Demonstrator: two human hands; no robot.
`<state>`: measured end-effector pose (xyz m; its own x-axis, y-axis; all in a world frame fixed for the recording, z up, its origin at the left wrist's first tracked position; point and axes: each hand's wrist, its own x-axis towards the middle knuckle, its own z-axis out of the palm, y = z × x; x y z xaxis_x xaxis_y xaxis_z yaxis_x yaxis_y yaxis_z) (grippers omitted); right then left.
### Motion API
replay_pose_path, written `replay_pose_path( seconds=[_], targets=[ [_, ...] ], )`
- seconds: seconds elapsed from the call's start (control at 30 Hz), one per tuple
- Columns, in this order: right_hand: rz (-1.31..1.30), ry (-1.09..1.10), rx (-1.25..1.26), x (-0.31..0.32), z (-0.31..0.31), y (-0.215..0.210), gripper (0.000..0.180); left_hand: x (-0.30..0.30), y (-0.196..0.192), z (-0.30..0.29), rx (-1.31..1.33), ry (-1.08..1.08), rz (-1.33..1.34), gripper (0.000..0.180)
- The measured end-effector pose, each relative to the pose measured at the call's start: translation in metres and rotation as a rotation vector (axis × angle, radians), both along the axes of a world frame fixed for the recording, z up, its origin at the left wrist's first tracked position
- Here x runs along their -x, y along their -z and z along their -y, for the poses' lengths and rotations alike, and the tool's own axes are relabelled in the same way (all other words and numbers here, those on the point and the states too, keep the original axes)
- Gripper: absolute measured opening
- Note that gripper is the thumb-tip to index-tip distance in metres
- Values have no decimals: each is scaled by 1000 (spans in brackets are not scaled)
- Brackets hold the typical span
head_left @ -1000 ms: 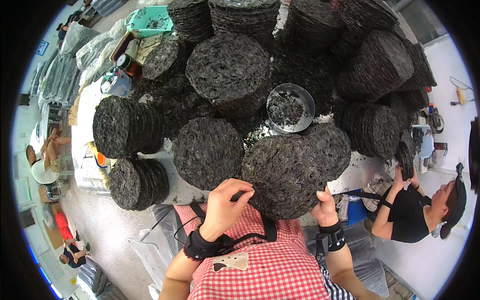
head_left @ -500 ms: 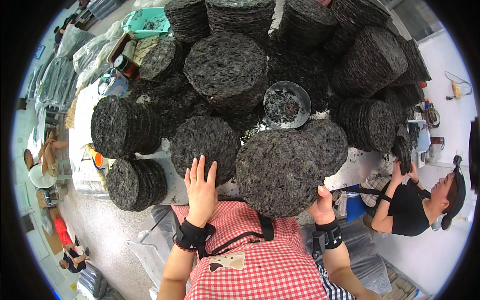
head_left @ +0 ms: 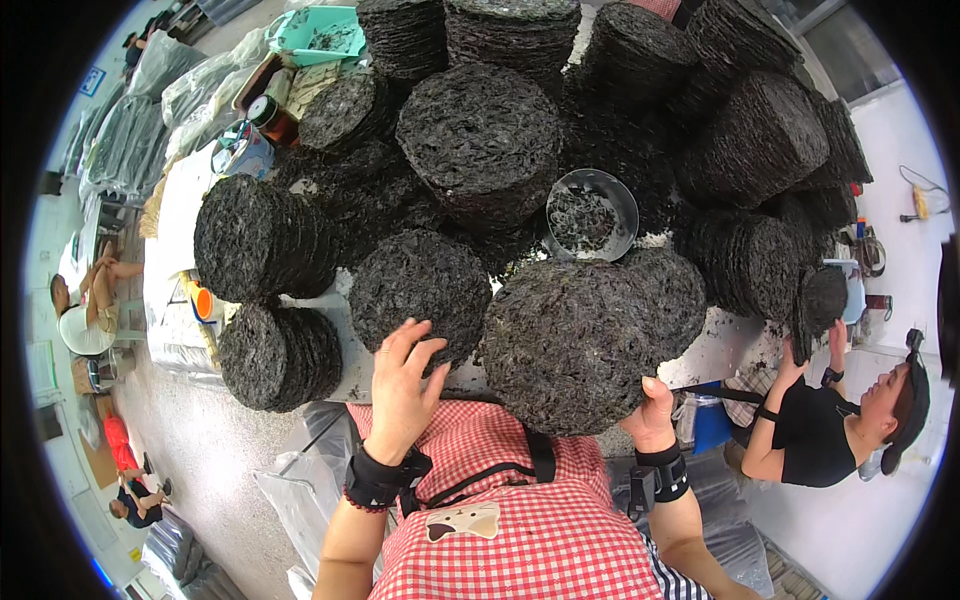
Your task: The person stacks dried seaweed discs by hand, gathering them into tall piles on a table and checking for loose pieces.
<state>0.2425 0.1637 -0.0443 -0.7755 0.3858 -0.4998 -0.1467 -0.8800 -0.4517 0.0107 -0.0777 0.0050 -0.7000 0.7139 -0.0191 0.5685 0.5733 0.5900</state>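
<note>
A large round sheet of dried dark seaweed [head_left: 570, 345] lies in front of me, its near edge jutting past the table edge over my apron. My right hand [head_left: 650, 415] is closed on its right rim, thumb on top and the other fingers hidden underneath. Partly behind it sits another seaweed round [head_left: 668, 300]. To the left is a smaller seaweed round [head_left: 420, 290]. My left hand [head_left: 405, 375] is at that round's near edge, fingers apart and a little bent; whether the fingertips touch it I cannot tell.
Tall seaweed stacks [head_left: 480, 140] crowd the table's back, with more tipped sideways at left [head_left: 265, 240] and right [head_left: 740, 260]. A metal bowl [head_left: 590, 215] holds seaweed scraps. A green basket [head_left: 318, 38] stands far left. At right a co-worker [head_left: 835, 425] handles seaweed rounds.
My left hand's fingers have bent and spread, and lie less flat on the small round. My right hand keeps its hold. The co-worker's rounds have come apart. The whole view has shifted slightly.
</note>
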Motion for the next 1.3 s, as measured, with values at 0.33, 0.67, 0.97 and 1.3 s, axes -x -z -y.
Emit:
replay_pose_path(
  seconds=[0.33, 0.67, 0.97, 1.3],
  targets=[
    [9, 7, -26, 0, -2, -1, 65, -1, -21, -51, -288, 75, 31, 13],
    [45, 55, -34, -3, -7, 0, 70, 4, -15, -74, -223, 230, 94, 9],
    [75, 72, -21, 0, -14, 4, 72, 13, -17, -79, -271, 147, 304, 9],
    [45, -9, -108, -3, -26, 13, 72, 9, -15, -97, -134, 25, 403, 8]
  ],
)
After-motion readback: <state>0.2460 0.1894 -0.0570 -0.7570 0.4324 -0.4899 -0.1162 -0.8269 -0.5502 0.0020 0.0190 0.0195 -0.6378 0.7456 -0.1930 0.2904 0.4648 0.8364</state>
